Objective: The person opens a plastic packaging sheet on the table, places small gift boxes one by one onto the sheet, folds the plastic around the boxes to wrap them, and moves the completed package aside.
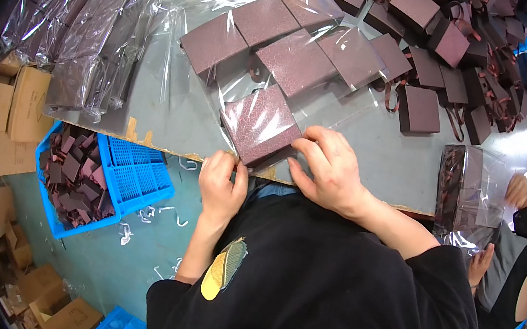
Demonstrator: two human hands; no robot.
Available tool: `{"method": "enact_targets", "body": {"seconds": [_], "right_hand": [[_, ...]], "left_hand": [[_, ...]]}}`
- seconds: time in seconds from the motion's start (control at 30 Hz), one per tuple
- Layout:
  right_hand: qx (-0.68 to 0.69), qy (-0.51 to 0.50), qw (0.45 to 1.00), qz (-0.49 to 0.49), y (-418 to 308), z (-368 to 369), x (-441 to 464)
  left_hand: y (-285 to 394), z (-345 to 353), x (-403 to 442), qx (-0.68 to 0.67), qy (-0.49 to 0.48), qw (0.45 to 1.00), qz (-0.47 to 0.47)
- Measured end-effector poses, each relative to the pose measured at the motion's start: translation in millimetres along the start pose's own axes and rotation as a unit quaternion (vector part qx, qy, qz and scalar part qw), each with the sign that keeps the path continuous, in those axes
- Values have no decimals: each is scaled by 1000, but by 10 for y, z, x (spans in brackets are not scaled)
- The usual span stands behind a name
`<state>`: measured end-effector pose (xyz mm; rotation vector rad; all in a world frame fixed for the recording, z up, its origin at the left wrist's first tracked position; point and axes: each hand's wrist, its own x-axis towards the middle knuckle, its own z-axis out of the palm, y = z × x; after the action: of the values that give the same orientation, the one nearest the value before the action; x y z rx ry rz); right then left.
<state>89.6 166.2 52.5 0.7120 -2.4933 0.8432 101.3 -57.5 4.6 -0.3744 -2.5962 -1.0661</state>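
Observation:
A dark maroon gift box point(260, 124) with a speckled, shiny top lies under clear plastic film at the table's near edge. My left hand point(223, 184) is closed at the box's near-left corner, its fingertips pinched on what looks like the film's edge. At the right corner, my right hand point(330, 172) has its fingers against the box's side, the thumb lower down near the table edge. Beyond this box, several similar boxes point(297, 61) lie in staggered rows, with clear film over at least part of them.
Loose ribboned boxes point(419, 109) are heaped at the back right. Film-wrapped stacks point(102, 41) stand at the left. Below the table, a blue crate point(52, 229) holds small dark boxes. At the right, a co-worker's hand point(518, 191) is beside a wrapped stack point(468, 193).

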Motion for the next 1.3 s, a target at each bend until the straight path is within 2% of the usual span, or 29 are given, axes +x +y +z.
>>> {"method": "enact_targets", "body": {"seconds": [0.13,0.17,0.3,0.33,0.4,0.5,0.6,0.63,0.77,0.8,0.87,1.07,1.17,1.2,1.27,1.3], "right_hand": [[71,-23,995,-74,2,-2,-48],[78,-100,989,-73,24,43,-84],[13,-164,986,-38,25,398,19],[14,-152,988,-13,20,517,98],[6,-217,975,45,31,682,326],[13,-93,996,8,-7,875,430],[39,-94,994,-40,78,579,405],[-8,-56,998,-38,184,492,340],[-105,37,991,74,871,112,91],[-138,38,986,87,1029,70,76],[-103,-34,979,171,1161,131,94],[-158,-142,963,163,1151,95,244],[-114,-97,986,71,941,48,237],[-90,-74,993,0,819,21,309],[2,-71,995,-70,715,231,400],[13,-79,996,-45,718,392,438]], "left_hand": [[-3,-15,-9,-7,1,1000,-4],[-6,-10,-9,-7,0,1000,0],[-28,-10,10,-6,-10,1000,10],[-24,-16,10,-6,-16,1000,11],[-29,-7,-15,-10,-8,1000,0],[-98,-75,12,-18,8,999,-36],[-151,-172,39,-20,18,997,-74],[-179,-193,41,-16,24,997,-74],[-244,-226,56,-13,49,994,-96],[-251,-226,63,-16,53,993,-105],[-269,-206,55,0,44,994,-99],[-269,-213,65,14,23,995,-94],[-261,-218,54,19,23,995,-99],[-254,-206,54,16,21,994,-103],[-250,-200,57,21,12,994,-102],[-256,-206,56,29,5,995,-97]]}}
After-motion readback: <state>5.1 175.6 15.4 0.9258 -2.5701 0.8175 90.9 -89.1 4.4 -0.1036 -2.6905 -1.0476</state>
